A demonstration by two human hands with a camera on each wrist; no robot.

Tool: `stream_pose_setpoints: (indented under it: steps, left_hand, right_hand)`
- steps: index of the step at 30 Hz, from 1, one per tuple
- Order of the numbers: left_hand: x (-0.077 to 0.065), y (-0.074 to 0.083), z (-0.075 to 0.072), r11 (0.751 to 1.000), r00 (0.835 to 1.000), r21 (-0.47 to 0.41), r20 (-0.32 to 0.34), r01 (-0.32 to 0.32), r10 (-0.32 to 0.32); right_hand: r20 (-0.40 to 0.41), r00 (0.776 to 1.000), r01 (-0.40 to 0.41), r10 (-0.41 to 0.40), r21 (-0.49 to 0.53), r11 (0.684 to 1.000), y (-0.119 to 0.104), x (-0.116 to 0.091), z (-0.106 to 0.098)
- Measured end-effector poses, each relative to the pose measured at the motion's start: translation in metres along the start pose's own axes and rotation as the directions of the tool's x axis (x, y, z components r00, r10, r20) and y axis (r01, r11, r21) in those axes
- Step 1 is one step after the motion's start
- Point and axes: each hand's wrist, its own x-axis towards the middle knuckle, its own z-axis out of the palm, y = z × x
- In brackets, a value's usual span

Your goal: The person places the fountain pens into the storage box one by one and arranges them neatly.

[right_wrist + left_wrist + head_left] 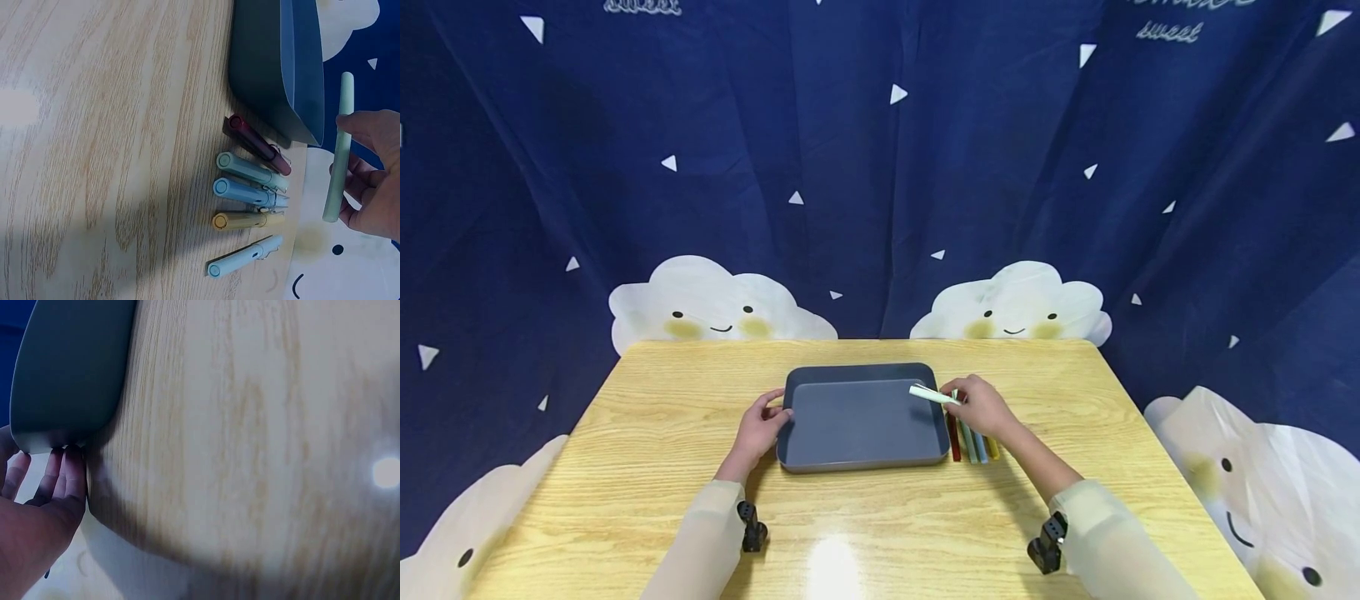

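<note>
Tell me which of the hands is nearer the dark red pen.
Right. The right hand holds a pale green pen close by the dark red pen; the left hand holds the tray's left end, farther off.

One tray (865, 425), one table (625, 467), two hands (758, 431), six pens (242, 192) (five lying, one held)

Held pen (340, 156) pale green, tray (863, 425) slate grey; the other pens (242, 192) dark red, green, blue, yellow and pale aqua. Wood-grained surface (662, 417) yellow; navy curtain (850, 158) patterned with white triangles (898, 94) and clouds (1018, 296).
</note>
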Motion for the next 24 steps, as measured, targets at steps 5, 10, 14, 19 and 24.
stream_pose_setpoints:
  steps: [5,10,14,19,24]
  left_hand:
    - [0.0,-0.001,0.0,1.0,1.0,0.003,0.0,-0.009,0.009]
    - [-0.001,0.0,0.001,1.0,1.0,0.007,-0.003,-0.012,0.012]
    - [-0.002,0.0,0.001,1.0,1.0,0.007,-0.002,-0.009,0.009]
    - [-0.002,0.0,0.0,1.0,1.0,0.011,-0.007,0.0,0.0]
    - [-0.002,0.001,0.0,1.0,1.0,0.013,-0.008,-0.001,0.001]
  right_hand:
    - [0.014,1.0,0.015,-0.015,0.012,1.0,-0.005,0.001,0.004]
    - [0.014,0.999,0.033,-0.033,0.005,0.999,-0.01,0.001,0.007]
    - [0.023,0.999,0.024,-0.024,-0.006,1.0,-0.012,0.002,0.011]
    - [0.038,0.999,0.023,-0.022,-0.015,1.0,-0.016,0.002,0.013]
    - [0.056,0.998,0.018,-0.017,-0.008,1.0,-0.02,0.002,0.016]
